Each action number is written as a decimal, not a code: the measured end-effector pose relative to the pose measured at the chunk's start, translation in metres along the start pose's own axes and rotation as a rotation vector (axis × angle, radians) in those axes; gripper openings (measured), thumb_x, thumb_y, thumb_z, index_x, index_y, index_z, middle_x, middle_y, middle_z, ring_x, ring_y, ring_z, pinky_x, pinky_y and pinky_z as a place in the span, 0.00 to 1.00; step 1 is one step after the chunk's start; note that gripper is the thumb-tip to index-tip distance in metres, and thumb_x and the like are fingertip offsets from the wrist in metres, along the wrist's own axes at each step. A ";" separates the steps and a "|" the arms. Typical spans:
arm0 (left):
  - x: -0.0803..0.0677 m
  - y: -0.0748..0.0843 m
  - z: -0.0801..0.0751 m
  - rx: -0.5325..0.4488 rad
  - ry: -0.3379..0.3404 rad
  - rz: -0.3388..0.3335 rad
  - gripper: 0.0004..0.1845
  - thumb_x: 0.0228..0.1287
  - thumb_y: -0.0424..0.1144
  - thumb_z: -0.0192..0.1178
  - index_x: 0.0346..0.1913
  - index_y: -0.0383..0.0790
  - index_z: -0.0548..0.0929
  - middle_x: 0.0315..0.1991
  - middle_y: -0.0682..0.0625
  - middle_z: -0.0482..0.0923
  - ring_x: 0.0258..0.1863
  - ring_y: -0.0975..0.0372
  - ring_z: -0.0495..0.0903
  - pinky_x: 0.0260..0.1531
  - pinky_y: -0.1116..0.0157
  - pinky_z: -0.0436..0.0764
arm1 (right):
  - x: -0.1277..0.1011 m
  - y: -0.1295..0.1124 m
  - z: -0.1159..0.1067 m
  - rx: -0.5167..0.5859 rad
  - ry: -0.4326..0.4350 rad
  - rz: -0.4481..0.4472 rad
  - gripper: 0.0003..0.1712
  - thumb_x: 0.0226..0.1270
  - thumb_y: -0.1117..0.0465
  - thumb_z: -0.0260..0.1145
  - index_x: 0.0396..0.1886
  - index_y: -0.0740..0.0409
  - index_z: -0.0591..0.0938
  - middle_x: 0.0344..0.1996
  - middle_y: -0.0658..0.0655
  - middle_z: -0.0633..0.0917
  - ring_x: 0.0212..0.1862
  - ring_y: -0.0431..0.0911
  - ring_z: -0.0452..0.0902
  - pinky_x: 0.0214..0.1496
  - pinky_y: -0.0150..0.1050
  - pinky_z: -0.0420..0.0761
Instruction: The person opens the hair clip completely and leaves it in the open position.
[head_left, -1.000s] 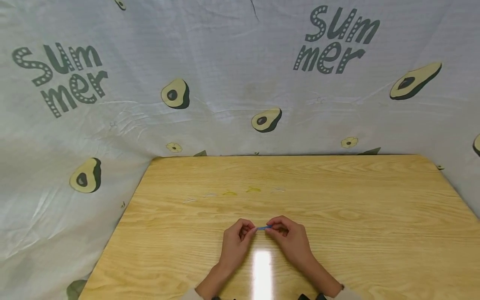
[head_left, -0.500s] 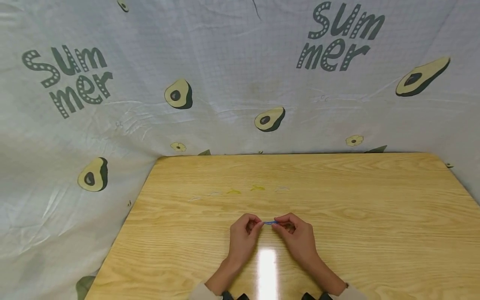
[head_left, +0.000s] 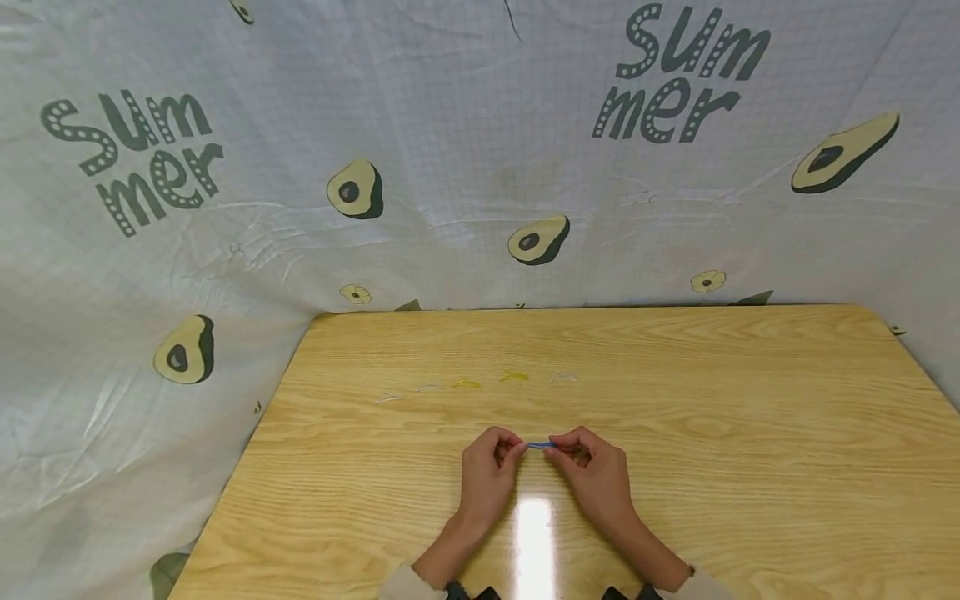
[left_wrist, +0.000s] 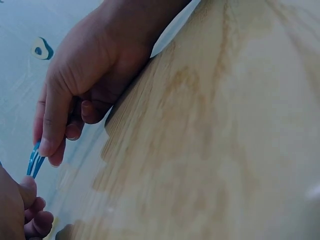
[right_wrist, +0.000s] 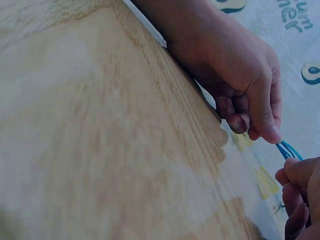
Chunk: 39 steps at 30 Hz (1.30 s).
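Observation:
Between my two hands, low over the table, a thin blue band (head_left: 539, 446) stretches sideways in several narrow strands, much like a rubber band. My left hand (head_left: 487, 473) pinches one end between thumb and fingertip. The other end is pinched by my right hand (head_left: 596, 473). In the left wrist view the blue strands (left_wrist: 35, 161) spread slightly between the fingertips. The right wrist view also shows the strands (right_wrist: 288, 150) running from one hand to the other. Both ends are hidden under the fingers.
Farther back on the wooden table (head_left: 750, 417) lie thin yellow pieces (head_left: 514, 377) and whitish pieces (head_left: 388, 398) in a loose row. A printed white cloth (head_left: 450, 125) hangs along the back and left side. Light reflects off the table (head_left: 534, 542) between the forearms.
The head view shifted slightly between the first frame and the second. The hands keep their hold on the blue band, and little else differs.

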<state>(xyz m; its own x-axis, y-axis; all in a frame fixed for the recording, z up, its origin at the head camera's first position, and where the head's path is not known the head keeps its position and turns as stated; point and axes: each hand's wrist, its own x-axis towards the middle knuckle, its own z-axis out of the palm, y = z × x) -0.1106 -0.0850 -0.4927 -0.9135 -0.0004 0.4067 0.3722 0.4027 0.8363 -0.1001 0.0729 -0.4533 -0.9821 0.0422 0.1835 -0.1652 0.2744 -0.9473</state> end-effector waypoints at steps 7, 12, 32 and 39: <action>0.000 -0.001 0.001 -0.008 0.019 -0.041 0.05 0.58 0.31 0.68 0.29 0.40 0.81 0.21 0.54 0.76 0.18 0.68 0.72 0.16 0.73 0.71 | 0.003 0.023 0.004 0.004 0.000 0.012 0.06 0.53 0.69 0.74 0.32 0.59 0.85 0.26 0.52 0.85 0.21 0.44 0.75 0.21 0.31 0.72; -0.001 -0.002 0.002 -0.007 0.027 -0.066 0.05 0.58 0.31 0.68 0.28 0.39 0.82 0.20 0.54 0.77 0.18 0.68 0.72 0.17 0.74 0.70 | 0.004 0.037 0.005 0.017 0.000 0.003 0.06 0.53 0.63 0.75 0.31 0.53 0.86 0.25 0.47 0.85 0.21 0.41 0.75 0.22 0.31 0.72; -0.001 -0.002 -0.001 -0.072 -0.009 -0.072 0.04 0.57 0.31 0.68 0.30 0.37 0.83 0.22 0.53 0.78 0.18 0.68 0.73 0.17 0.72 0.73 | 0.003 0.038 0.006 0.006 0.031 -0.027 0.06 0.52 0.65 0.75 0.29 0.53 0.85 0.25 0.47 0.85 0.20 0.42 0.74 0.20 0.31 0.71; 0.000 -0.002 0.000 -0.063 0.006 -0.067 0.04 0.57 0.31 0.68 0.30 0.37 0.83 0.22 0.52 0.79 0.19 0.67 0.74 0.17 0.73 0.73 | 0.002 0.025 0.006 -0.007 0.037 0.006 0.07 0.51 0.70 0.75 0.28 0.57 0.85 0.24 0.51 0.85 0.21 0.46 0.77 0.21 0.31 0.73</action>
<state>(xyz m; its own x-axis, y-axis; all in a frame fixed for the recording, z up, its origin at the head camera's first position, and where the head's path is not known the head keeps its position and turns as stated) -0.1106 -0.0860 -0.4940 -0.9360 -0.0307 0.3507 0.3196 0.3434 0.8831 -0.1066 0.0743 -0.4779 -0.9791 0.0792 0.1873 -0.1584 0.2807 -0.9466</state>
